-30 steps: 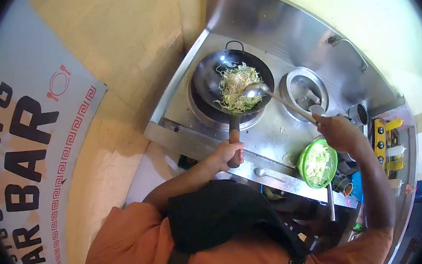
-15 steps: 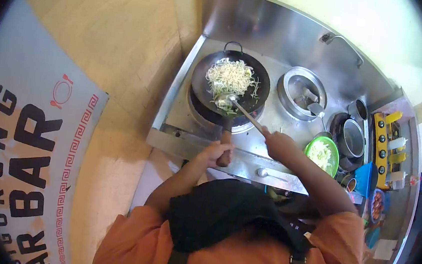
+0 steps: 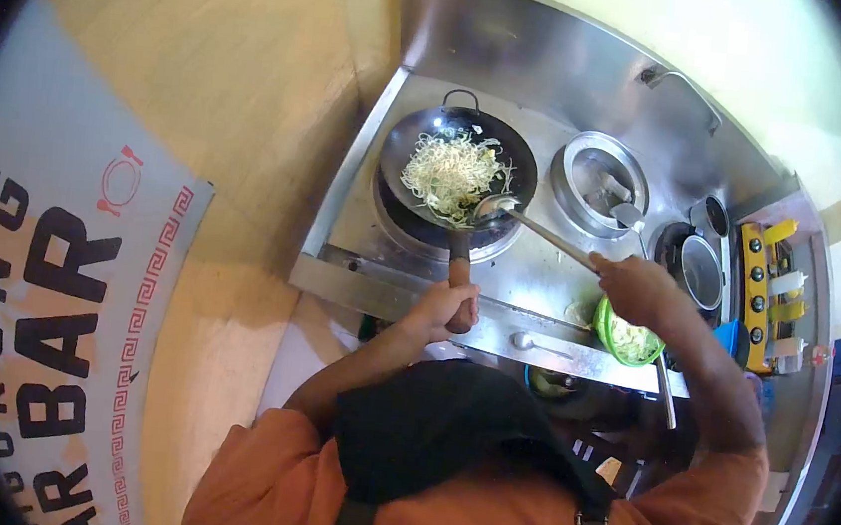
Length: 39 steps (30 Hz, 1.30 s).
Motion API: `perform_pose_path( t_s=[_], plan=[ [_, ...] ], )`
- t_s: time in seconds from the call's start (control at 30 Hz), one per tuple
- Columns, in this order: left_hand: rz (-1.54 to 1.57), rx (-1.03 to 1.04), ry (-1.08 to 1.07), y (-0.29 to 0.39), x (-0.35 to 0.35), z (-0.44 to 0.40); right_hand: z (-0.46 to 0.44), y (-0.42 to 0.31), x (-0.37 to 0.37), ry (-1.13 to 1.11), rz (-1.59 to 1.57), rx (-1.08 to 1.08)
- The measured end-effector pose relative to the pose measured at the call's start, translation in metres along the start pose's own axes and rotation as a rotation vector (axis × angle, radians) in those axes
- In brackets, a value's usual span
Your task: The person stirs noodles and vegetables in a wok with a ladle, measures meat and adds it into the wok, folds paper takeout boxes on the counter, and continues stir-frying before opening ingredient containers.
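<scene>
My left hand (image 3: 446, 308) is wrapped round the wooden handle of a dark wok (image 3: 414, 130), which sits over a burner. A heap of pale noodles (image 3: 446, 173) with bits of green lies in the wok. My right hand (image 3: 638, 286) grips the long handle of a ladle (image 3: 553, 238). The ladle's bowl is at the wok's right inner side, beside the noodles, with something pale in it. Close below my right hand stands a green bowl (image 3: 602, 330) of pale shredded vegetables.
Right of the wok is a round metal pot (image 3: 560, 180) with a spatula (image 3: 628, 216) in it. Farther right are dark pots (image 3: 705, 272) and a yellow rack (image 3: 757, 282) with bottles. A spoon (image 3: 524, 342) lies on the front ledge. A steel backsplash (image 3: 559, 55) rises behind.
My right hand has moved right, drawing the ladle from the wok's near middle to its right side. My left hand and the wok handle have shifted slightly right. The noodles lie differently.
</scene>
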State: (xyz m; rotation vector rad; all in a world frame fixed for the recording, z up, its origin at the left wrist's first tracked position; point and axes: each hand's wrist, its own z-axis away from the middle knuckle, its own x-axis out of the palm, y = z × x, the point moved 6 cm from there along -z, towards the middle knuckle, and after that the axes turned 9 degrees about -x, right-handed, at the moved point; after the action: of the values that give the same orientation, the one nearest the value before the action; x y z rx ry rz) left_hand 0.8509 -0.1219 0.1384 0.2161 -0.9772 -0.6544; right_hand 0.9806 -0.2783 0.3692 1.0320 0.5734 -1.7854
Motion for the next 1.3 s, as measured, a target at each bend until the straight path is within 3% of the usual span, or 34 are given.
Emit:
perform_pose_path(
  t_s=[0.07, 0.13, 0.23, 0.37, 0.47, 0.53, 0.57, 0.67, 0.77, 0.83, 0.9, 1.03, 1.17, 1.23, 1.3],
  plan=[
    [0.021, -0.012, 0.017, -0.01, -0.01, -0.004, -0.041, 0.0, 0.043, 0.195, -0.013, -0.047],
    [0.02, -0.002, -0.039, -0.01, -0.019, -0.013, -0.094, 0.005, 0.066, 0.263, -0.128, 0.057],
    [0.204, -0.043, -0.108, -0.013, -0.029, -0.009, -0.131, 0.01, 0.072, 0.42, -0.223, 0.111],
    [0.216, -0.079, -0.035, -0.017, -0.041, -0.015, -0.178, -0.004, 0.047, 0.5, -0.35, 0.114],
    [0.16, -0.065, -0.051, -0.016, -0.043, -0.018, -0.222, -0.01, 0.056, 0.545, -0.467, -0.033],
    [0.124, -0.06, -0.032, -0.015, -0.047, -0.017, -0.204, -0.033, 0.064, 0.512, -0.447, -0.176],
    [0.118, -0.072, -0.037, -0.012, -0.05, -0.018, -0.179, -0.036, 0.074, 0.325, -0.257, -0.107],
    [0.021, -0.136, -0.024, -0.011, -0.049, -0.014, -0.093, -0.046, 0.066, 0.175, -0.172, -0.055],
    [0.132, -0.047, 0.01, -0.003, 0.027, 0.028, -0.078, -0.032, 0.067, 0.166, -0.06, 0.051],
    [0.1, -0.064, 0.01, -0.011, 0.04, 0.032, -0.071, -0.014, 0.046, 0.287, 0.0, 0.011],
    [-0.043, -0.055, 0.059, -0.005, 0.031, 0.023, -0.053, 0.001, 0.011, 0.292, 0.097, 0.019],
    [0.066, -0.047, 0.009, 0.0, 0.004, 0.009, -0.005, 0.014, -0.027, 0.343, 0.175, 0.037],
    [0.155, -0.085, -0.034, -0.006, -0.008, 0.003, -0.03, 0.028, 0.009, 0.142, 0.138, 0.114],
    [0.188, -0.098, -0.11, -0.007, -0.013, -0.002, -0.071, 0.025, 0.037, 0.196, -0.012, 0.149],
    [0.165, -0.092, -0.113, -0.014, -0.029, -0.014, -0.107, 0.034, 0.063, 0.409, -0.204, 0.057]
  ],
)
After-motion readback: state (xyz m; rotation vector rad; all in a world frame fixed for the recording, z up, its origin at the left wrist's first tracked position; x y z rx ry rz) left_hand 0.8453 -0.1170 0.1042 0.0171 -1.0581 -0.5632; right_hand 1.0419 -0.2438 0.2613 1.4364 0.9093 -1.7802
